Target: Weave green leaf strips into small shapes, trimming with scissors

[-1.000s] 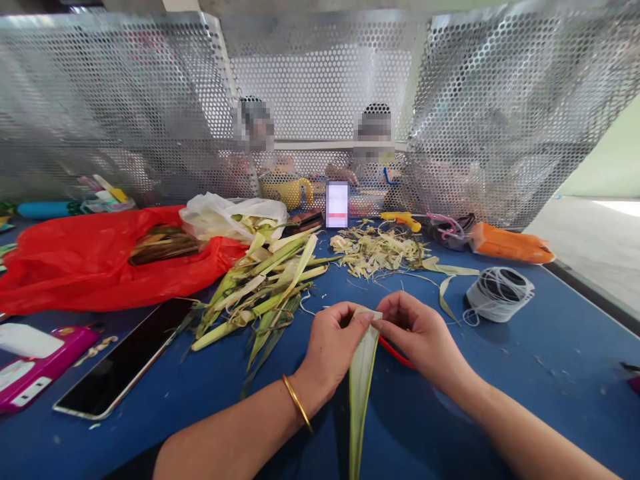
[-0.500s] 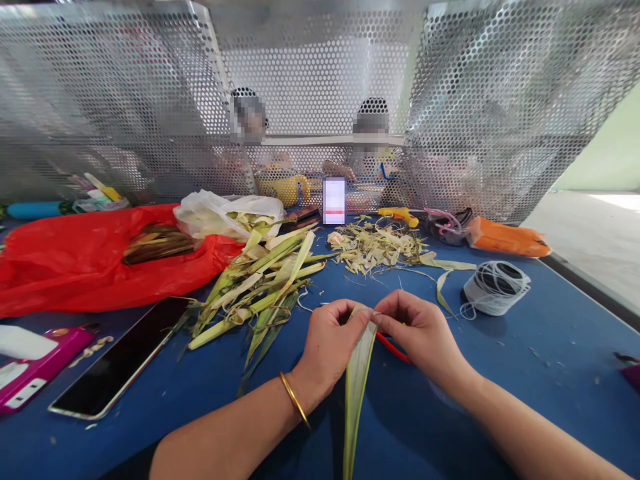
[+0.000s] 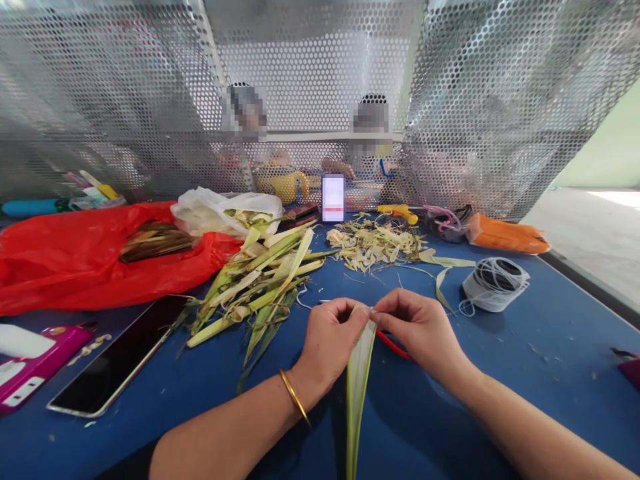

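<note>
Far to the left of a pale green leaf strip (image 3: 359, 380) on a blue table (image 3: 550, 373), a pink phone case (image 3: 30, 373) and a dark-screened phone (image 3: 117, 357) lie side by side. A red plastic bag (image 3: 75, 257) sprawls behind them. Nearer the strip, up and to its left, is a loose pile of green leaves (image 3: 260, 283).

The person's left hand (image 3: 330, 340), a gold bangle (image 3: 295, 398) on the wrist, is curled tight around the strip's upper end, thumb and fingers pinching it. The strip runs from that pinch straight down toward the wearer. The right hand (image 3: 420, 330) meets it from the other side, fingertips closed on the same top edge, so the two hands touch there.

A thin red object (image 3: 395, 348) lies just right of the strip, under the right hand (what it is cannot be made out). Beyond the strip's tip sits a heap of pale trimmings (image 3: 375, 243). Well off to its right is a spool of white string (image 3: 495, 283).

With both grips crowded onto the very tip, the strip looks liable to split along its grain if the hands pull apart unevenly. It could also slip free, since only a narrow edge is held.
</note>
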Motion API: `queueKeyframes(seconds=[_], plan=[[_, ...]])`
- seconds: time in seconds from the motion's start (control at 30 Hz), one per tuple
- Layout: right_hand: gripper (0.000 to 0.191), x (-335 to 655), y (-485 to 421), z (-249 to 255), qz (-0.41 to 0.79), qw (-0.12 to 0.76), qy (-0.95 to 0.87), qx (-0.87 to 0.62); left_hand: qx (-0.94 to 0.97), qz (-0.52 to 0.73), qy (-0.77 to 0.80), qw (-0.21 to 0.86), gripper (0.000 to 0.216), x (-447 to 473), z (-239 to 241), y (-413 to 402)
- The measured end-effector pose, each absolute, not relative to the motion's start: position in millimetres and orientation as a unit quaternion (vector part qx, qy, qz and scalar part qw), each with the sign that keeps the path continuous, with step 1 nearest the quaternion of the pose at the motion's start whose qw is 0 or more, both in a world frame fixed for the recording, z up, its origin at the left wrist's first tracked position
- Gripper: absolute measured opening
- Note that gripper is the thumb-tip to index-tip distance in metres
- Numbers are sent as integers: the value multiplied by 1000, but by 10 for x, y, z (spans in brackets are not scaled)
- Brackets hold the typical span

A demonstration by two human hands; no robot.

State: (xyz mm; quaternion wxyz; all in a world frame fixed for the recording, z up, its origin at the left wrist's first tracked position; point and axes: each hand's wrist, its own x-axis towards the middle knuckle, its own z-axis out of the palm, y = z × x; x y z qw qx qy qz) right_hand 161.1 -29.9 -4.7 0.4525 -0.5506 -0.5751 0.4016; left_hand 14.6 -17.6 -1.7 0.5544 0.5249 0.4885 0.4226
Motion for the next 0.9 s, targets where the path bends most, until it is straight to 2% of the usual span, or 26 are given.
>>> queueKeyframes(seconds=[0.3, 0.4, 0.5, 0.67, 0.77, 0.9], plan=[[9, 1596, -348, -19, 300, 433, -630, -571, 490, 432, 486, 580, 19, 161, -43, -179], [10, 1590, -322, -46, 342, 452, -601, -564, 479, 442, 481, 586, 21, 161, -56, -180], [22, 1567, -298, -69, 407, 468, -546, -562, 479, 451, 477, 583, 22, 159, -70, -181], [30, 1510, -314, -58, 451, 448, -535, -557, 476, 457, 468, 588, 21, 162, -99, -181], [30, 1499, -346, -53, 414, 449, -565, -555, 471, 460, 468, 590, 19, 170, -106, -183], [22, 1512, -390, -54, 288, 434, -646, -558, 453, 469, 465, 599, 21, 179, -92, -185]])
